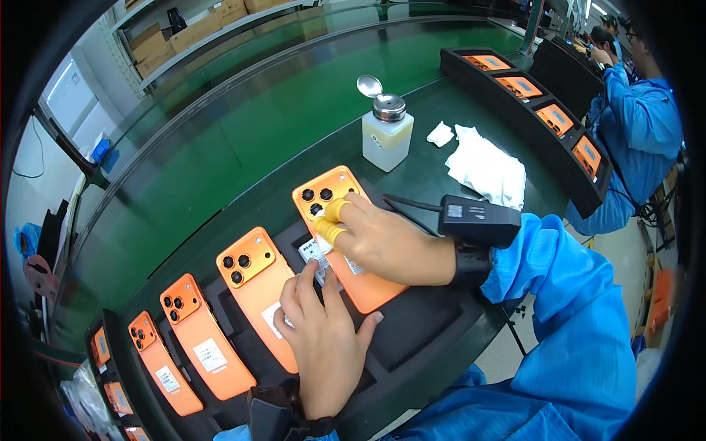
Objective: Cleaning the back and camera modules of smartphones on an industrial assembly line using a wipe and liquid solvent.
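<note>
My yellow-sheathed right fingers hold a white wad against a round-cornered orange phone, my left fingers spread wide.

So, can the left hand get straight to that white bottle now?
Probably not: the right hand and the orange phone beneath it lie between the left hand and the white bottle. It'd likely have to go around or over.

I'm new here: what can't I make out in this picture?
All in the head view:
Phone under the right hand: its middle, covered by that hand.
White piece: its full shape, hidden by the right fingers.
Label by the left hand: one side, covered by fingers.
Lowest phone in the left tray: cut off by the lower edge.
</note>
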`<state>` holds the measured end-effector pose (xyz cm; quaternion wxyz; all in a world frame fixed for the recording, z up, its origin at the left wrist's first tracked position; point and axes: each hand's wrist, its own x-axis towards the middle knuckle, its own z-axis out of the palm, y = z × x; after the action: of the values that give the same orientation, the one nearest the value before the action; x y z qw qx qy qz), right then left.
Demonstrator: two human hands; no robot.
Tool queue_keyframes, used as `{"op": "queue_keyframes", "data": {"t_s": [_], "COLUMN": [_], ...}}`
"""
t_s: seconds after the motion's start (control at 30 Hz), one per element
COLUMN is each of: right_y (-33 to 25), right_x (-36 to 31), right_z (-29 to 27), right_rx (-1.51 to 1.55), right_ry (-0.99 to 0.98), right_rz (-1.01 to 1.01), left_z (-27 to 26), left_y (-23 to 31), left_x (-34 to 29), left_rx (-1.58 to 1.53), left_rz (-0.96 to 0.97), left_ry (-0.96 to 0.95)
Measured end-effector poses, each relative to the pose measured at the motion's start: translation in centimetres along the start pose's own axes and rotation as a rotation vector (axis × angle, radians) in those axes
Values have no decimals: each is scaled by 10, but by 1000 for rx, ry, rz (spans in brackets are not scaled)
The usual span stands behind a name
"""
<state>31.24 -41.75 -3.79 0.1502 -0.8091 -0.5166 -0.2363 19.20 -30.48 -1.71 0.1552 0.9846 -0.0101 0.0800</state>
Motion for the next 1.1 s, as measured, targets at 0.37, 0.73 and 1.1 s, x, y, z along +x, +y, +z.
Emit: {"op": "queue_keyframes", "data": {"t_s": [0.37, 0.73, 1.1], "right_y": [-1, -14, 41], "right_x": [-15, -64, -62], "right_z": [-11, -49, -76], "right_rx": [320, 522, 426], "right_ry": [-85, -339, 141], "right_rz": [-202, -236, 226], "left_z": [-15, -21, -24], "left_y": [-7, -1, 0], "left_x": [-6, -8, -5], "left_rx": [-40, -69, -6], "left_rz": [-6, -74, -34], "left_ry": [29, 80, 60]}}
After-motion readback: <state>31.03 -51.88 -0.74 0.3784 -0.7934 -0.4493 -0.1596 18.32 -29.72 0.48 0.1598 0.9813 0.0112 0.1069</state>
